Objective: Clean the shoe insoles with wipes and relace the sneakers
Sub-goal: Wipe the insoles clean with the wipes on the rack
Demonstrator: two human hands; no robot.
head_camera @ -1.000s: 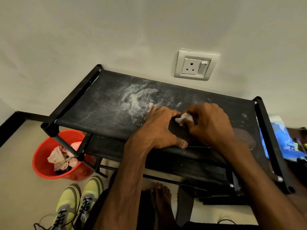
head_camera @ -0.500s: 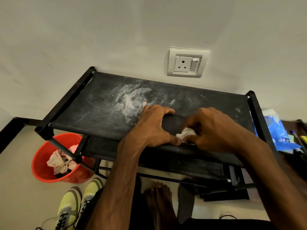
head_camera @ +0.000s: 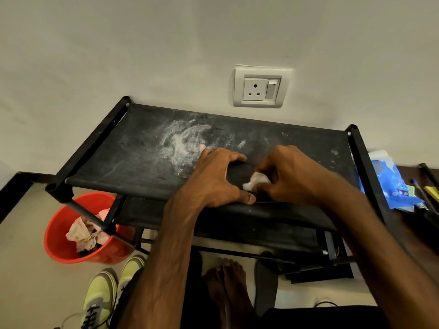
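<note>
Two yellow-green sneakers [head_camera: 104,295] stand on the floor at lower left, near a red bucket [head_camera: 57,236]. On the dusty top shelf of the black rack [head_camera: 142,150], the left hand [head_camera: 213,179] spans a flat, dark insole [head_camera: 236,176], thumb on its near edge, fingers curled over its far edge. Just right, a crumpled white wipe [head_camera: 255,180] presses the insole, pinched in the right hand [head_camera: 292,176]. The hands nearly touch.

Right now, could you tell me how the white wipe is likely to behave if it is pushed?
The white wipe is crumpled into a wad in the right hand, so it is probably floppy and very light. Pushed along the insole it would likely bunch up rather than slide.
</note>
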